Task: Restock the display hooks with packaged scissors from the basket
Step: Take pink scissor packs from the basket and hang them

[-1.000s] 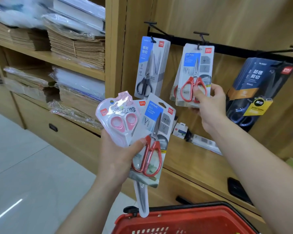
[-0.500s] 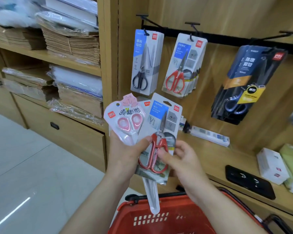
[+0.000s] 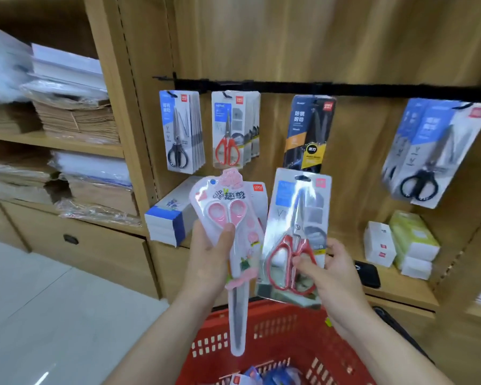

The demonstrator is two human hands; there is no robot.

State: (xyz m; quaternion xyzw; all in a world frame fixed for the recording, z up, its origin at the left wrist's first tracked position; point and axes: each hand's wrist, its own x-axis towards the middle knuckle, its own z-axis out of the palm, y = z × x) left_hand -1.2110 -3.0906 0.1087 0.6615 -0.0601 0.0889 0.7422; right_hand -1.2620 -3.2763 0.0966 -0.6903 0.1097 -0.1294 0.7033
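Observation:
My left hand (image 3: 210, 255) grips a pink-handled scissors pack (image 3: 228, 218), its long clear tail hanging down over the red basket (image 3: 283, 343). To its right, my right hand (image 3: 326, 270) pinches a red-handled scissors pack (image 3: 296, 234) by its lower part, holding it upright in front of the display. On the black hook rail (image 3: 345, 88) hang black-handled packs (image 3: 181, 132), matching red-handled packs (image 3: 232, 129), a dark pack (image 3: 308, 132) and more black-handled packs (image 3: 433, 151) at the right. More packs lie in the basket's bottom.
A wooden ledge under the hooks carries a blue-and-white box stack (image 3: 170, 218), white and green boxes (image 3: 400, 243) and a black case (image 3: 368, 273). Left shelves hold stacked brown paper (image 3: 75, 118) and plastic-wrapped sheets. Pale floor tiles (image 3: 39, 315) lie at the lower left.
My right hand left the hung red-handled pack, came down and took the other red-handled pack out of my left hand. The two held packs are now apart; the camera swung right.

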